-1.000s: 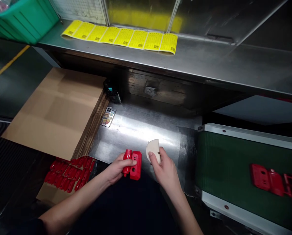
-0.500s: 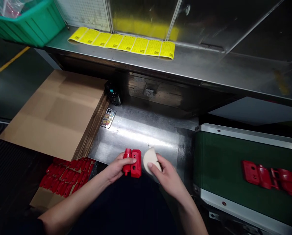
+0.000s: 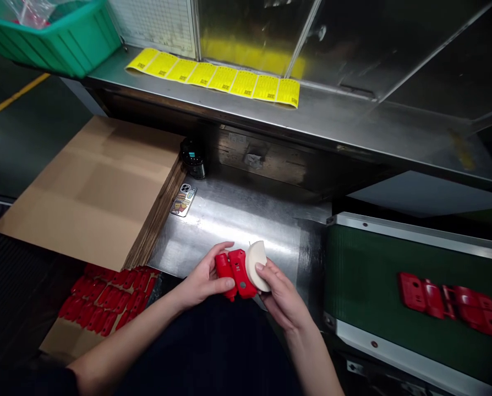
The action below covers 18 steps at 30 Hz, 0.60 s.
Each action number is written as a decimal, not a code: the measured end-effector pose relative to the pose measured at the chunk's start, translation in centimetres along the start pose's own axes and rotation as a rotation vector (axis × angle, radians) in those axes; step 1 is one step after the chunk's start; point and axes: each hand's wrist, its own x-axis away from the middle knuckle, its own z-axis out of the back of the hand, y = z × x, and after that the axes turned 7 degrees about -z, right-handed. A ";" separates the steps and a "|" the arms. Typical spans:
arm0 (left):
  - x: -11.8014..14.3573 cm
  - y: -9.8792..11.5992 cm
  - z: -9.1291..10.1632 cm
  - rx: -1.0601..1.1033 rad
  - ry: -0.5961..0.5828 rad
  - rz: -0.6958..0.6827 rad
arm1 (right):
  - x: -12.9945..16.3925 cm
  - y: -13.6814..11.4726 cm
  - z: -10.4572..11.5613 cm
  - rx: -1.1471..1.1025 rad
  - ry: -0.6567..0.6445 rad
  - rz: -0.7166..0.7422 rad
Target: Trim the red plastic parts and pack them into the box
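My left hand (image 3: 207,278) is closed around a red plastic part (image 3: 239,272), with its thumb across the near side. The part has a rounded section on the left and a flat section with a round hole. My right hand (image 3: 282,291) grips an off-white half-round pad (image 3: 257,266) with its thumb on top. That pad meets the right edge of the red part, and some right fingers reach beneath. A thin pointed tip shows just above the pad; what it belongs to is hidden.
A green conveyor belt (image 3: 364,275) on the right carries joined red parts (image 3: 450,303). At left lies a cardboard stack (image 3: 93,181), with rows of red parts (image 3: 105,300) below. A phone (image 3: 183,200) and black device (image 3: 193,158) rest on the metal table (image 3: 229,203). Yellow labels (image 3: 219,78) line the shelf.
The pad and the red part have come together, and the red part has tilted. My left thumb has slid lower. On the belt, the red parts have shifted left.
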 end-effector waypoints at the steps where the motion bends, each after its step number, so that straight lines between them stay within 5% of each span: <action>1: 0.2 0.1 0.0 0.014 -0.025 -0.023 | -0.2 0.0 -0.1 -0.055 0.016 -0.012; 5: 0.3 0.1 -0.4 0.034 -0.126 -0.137 | -0.8 -0.1 -0.4 -0.227 0.034 -0.056; 9: -0.2 -0.2 -0.9 -0.002 -0.100 -0.201 | -1.1 -0.2 -1.0 -0.288 0.029 -0.089; 18: -0.2 -1.1 0.1 -0.047 0.028 -0.278 | -0.1 0.6 -0.6 -0.014 0.153 0.046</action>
